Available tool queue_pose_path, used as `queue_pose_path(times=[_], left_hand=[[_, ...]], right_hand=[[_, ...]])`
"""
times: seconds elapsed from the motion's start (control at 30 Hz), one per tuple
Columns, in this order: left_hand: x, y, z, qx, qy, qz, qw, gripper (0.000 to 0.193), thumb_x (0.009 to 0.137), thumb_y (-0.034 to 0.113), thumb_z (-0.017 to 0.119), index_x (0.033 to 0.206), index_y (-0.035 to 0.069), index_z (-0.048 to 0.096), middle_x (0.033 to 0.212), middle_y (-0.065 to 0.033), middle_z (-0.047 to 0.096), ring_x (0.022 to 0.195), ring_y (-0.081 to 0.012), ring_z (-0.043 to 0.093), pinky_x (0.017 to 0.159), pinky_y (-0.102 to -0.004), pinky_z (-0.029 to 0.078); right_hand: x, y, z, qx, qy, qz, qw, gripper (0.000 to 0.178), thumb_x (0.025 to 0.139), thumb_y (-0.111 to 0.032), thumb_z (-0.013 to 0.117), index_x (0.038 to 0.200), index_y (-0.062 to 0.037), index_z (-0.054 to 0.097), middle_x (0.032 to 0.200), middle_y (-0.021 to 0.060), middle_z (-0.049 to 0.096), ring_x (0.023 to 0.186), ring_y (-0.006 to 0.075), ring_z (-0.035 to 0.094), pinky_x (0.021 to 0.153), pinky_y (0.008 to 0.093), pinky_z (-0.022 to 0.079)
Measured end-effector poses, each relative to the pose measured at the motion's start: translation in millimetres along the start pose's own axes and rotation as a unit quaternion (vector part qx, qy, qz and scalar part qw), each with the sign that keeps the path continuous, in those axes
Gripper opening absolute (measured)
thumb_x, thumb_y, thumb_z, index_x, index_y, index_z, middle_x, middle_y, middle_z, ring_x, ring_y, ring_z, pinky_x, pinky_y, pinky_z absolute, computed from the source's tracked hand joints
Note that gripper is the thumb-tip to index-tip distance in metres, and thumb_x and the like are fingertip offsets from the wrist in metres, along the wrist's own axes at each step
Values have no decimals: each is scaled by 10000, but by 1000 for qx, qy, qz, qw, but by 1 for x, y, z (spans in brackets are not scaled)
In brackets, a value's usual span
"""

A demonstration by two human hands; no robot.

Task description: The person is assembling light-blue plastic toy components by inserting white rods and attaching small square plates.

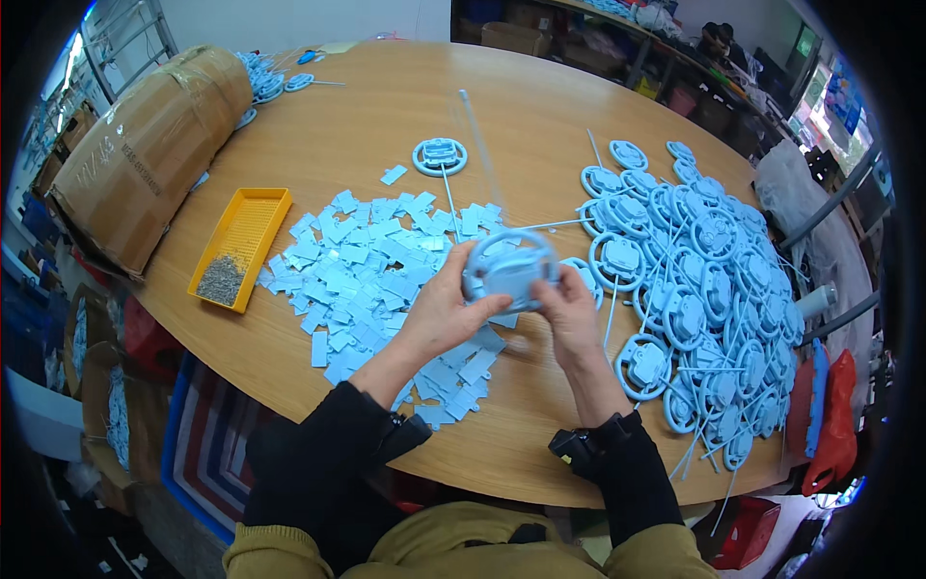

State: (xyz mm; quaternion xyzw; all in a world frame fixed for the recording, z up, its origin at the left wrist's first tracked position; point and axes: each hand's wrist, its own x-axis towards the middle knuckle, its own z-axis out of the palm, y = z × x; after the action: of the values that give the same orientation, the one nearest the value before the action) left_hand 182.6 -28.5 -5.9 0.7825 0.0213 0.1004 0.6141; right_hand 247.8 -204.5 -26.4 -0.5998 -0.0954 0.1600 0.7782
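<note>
In front of me I hold a light-blue plastic ring-shaped part like a toy steering wheel (508,272), blurred by motion, with a flat rectangular piece at its middle. My left hand (446,307) is closed around its left side, thumb across the lower edge. At its lower right, my right hand (569,311) has its fingers pinched on the part. A thin pale rod (476,135), smeared, rises beyond it. Underneath and to the left spreads a heap of small flat light-blue plates (371,265). Another wheel with a rod (440,155) lies beyond the heap.
A big pile of blue wheels with rods (690,270) covers the table's right side. At left stand a yellow tray (258,227) holding small metal pieces (221,280) and a taped cardboard box (154,145). More blue parts (265,77) lie behind the box.
</note>
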Motion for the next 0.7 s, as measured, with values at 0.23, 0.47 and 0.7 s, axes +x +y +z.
queue_pose_path(times=[0.23, 0.47, 0.7], left_hand=[[66, -48, -38, 366, 99, 103, 920, 672, 727, 232, 753, 1303, 60, 451, 1222, -170, 524, 1119, -341, 503, 926, -420, 413], [178, -77, -98, 503, 42, 45, 862, 636, 754, 186, 675, 1341, 126, 439, 1378, -166, 387, 1291, -355, 342, 1001, -505, 317], [259, -114, -105, 521, -39, 63, 850, 816, 706, 358, 702, 1421, 189, 347, 1482, -193, 227, 1387, -375, 194, 1036, -580, 268]], right_hand=[[6, -21, -46, 180, 12, -21, 983, 338, 828, -145, 678, 1138, -65, 570, 1048, 73, 623, 1020, 191, 566, 826, 335, 478], [79, -5, -6, -595, -148, -336, 715, 316, 712, -63, 627, 1027, -40, 609, 1008, 117, 608, 952, 298, 548, 809, 399, 466], [97, 21, 6, -654, -186, -279, 678, 193, 746, -69, 560, 935, -41, 585, 793, 104, 531, 786, 286, 546, 685, 390, 465]])
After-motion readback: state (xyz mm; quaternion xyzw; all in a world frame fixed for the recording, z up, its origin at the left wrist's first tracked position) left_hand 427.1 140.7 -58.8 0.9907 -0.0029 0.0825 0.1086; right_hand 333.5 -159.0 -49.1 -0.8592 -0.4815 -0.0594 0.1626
